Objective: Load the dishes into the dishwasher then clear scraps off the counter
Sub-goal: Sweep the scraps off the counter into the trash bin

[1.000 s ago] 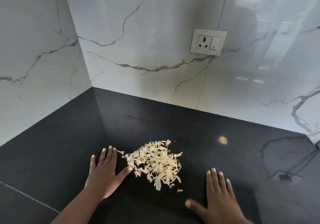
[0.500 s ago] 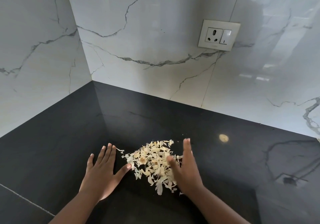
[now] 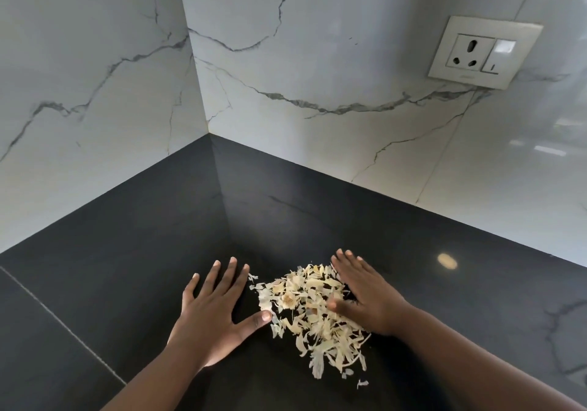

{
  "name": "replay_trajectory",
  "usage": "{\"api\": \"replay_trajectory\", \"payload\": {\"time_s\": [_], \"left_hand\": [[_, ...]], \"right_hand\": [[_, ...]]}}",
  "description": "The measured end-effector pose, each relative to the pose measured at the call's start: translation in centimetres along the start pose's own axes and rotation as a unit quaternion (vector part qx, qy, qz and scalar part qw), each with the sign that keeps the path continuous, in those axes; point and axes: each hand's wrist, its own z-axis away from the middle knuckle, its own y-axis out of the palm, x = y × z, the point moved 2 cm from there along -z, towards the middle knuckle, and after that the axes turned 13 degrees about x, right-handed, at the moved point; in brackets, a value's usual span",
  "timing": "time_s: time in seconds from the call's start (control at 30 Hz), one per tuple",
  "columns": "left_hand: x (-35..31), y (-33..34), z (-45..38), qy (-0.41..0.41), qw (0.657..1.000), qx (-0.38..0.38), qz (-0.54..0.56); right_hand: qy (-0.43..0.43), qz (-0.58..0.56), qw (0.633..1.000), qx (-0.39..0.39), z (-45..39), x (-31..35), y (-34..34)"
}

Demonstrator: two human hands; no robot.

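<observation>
A heap of pale, papery peel scraps (image 3: pixel 313 313) lies on the black stone counter (image 3: pixel 133 251). My left hand (image 3: pixel 212 310) rests flat on the counter just left of the heap, fingers straight and spread, thumb tip touching the scraps' left edge. My right hand (image 3: pixel 365 293) lies with straight fingers against the heap's right side, its thumb over the scraps. The heap sits between the two hands. No dishes or dishwasher are in view.
White marble-patterned walls (image 3: pixel 317 61) meet in a corner behind the counter. A wall socket with a switch (image 3: pixel 484 51) is mounted at the upper right. A thin seam (image 3: pixel 63 325) runs across the counter at the lower left.
My right hand has moved from the counter at the lower right up to the right side of the scraps and now touches them. The left hand stays in place.
</observation>
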Motion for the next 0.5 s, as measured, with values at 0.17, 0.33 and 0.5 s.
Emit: {"api": "replay_trajectory", "payload": {"time_s": [0.17, 0.33, 0.5], "left_hand": [[0.1, -0.2, 0.3, 0.038, 0.999, 0.01, -0.011], [0.8, -0.1, 0.6, 0.077, 0.991, -0.031, 0.103], [1.7, 0.0, 0.2, 0.056, 0.961, -0.098, 0.252]], "right_hand": [[-0.06, -0.206, 0.976, 0.033, 0.4, 1.0, -1.0], [-0.03, -0.076, 0.995, -0.053, -1.9, 5.5, -3.5], [-0.101, 0.138, 0.983, -0.065, -4.3, 15.7, 1.0]]}}
